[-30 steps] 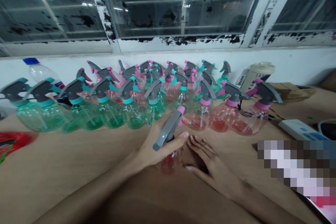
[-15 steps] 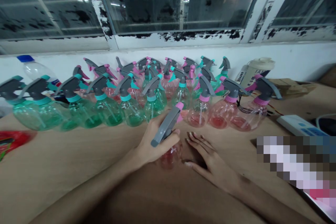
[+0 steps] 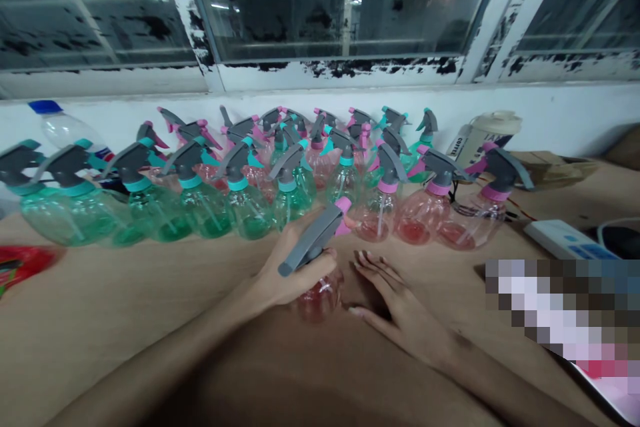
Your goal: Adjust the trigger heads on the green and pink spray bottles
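Observation:
My left hand (image 3: pixel 287 270) is wrapped round the neck of a pink spray bottle (image 3: pixel 320 297) with a grey and pink trigger head. The bottle tilts a little to the left above the table, and my fingers partly hide it. To its right, my right hand (image 3: pixel 395 300) lies on the wooden table (image 3: pixel 165 293), fingers stretched out and holding nothing. Beyond the hands stands a front row of spray bottles: green ones such as this green spray bottle (image 3: pixel 250 213) on the left, and pink ones such as this pink spray bottle (image 3: pixel 417 217) on the right.
More spray bottles stand behind, against the white wall (image 3: pixel 565 113). A blue-capped plastic bottle (image 3: pixel 65 130) is at the back left, a coffee cup (image 3: pixel 487 133) at the back right. A white power strip (image 3: pixel 570 240) lies right; a red packet (image 3: pixel 25 263) lies left.
The held spray bottle has tipped slightly further, its grey head shifting a little left with my left hand. My right hand has stayed almost still.

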Demonstrator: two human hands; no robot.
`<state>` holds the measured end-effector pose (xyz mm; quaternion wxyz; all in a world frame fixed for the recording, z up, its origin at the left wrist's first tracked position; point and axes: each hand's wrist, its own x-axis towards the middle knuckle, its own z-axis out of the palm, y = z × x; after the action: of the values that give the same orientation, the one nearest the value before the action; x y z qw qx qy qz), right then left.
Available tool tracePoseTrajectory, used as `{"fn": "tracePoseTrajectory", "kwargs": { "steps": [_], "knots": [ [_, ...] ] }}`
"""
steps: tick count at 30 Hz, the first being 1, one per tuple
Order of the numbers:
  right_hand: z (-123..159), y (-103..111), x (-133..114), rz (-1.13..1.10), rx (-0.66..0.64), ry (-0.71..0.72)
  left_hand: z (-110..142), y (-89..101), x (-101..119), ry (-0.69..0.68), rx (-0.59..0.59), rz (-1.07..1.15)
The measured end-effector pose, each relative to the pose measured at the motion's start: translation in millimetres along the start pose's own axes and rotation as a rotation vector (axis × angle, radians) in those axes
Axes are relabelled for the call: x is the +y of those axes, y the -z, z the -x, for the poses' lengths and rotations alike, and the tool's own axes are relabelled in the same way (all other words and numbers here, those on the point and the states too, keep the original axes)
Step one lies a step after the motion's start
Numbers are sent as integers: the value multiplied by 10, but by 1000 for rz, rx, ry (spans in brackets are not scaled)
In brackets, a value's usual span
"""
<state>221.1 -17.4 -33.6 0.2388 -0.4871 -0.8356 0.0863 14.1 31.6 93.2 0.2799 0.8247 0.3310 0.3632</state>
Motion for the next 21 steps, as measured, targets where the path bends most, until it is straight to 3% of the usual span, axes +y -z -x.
{"fn": "tracePoseTrajectory", "kwargs": {
  "steps": [15,21],
  "knots": [
    [-8,10,-1,-30,1,12,19,11,-44,-62,-19,-8],
    [-19,24,-10,-22,4,12,11,-33,-39,-27,80,-33]
  ]
}}
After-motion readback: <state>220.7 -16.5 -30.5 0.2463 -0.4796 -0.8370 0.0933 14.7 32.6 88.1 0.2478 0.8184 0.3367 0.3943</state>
